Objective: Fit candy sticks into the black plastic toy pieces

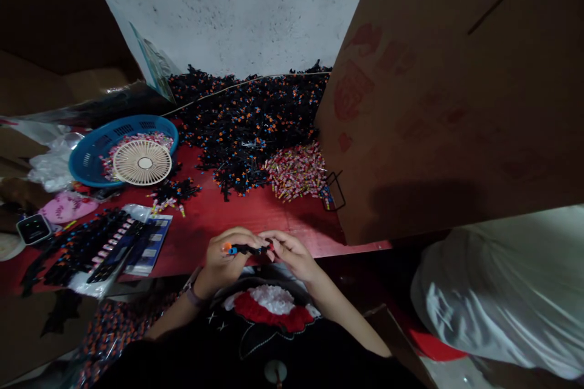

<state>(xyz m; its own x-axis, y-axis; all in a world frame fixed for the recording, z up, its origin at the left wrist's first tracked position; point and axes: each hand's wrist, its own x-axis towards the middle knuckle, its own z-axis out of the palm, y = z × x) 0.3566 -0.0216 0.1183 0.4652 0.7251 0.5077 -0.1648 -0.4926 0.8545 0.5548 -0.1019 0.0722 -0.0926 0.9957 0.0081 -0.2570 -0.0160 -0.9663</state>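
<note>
We note the black piece [249,250] at 6 o'clock of centre: our left hand [223,265] curls round it near its orange-blue tip, our right hand [292,254] pinches the other end. From it: basket [82,161] at 10, pink pile [296,173] at 1.

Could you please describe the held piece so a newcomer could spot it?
Find the red table, then the left hand and right hand at its near edge. They hold a small black piece with an orange-and-blue end. Similar ones lie in the pile beyond; this one is in the hands.
</note>
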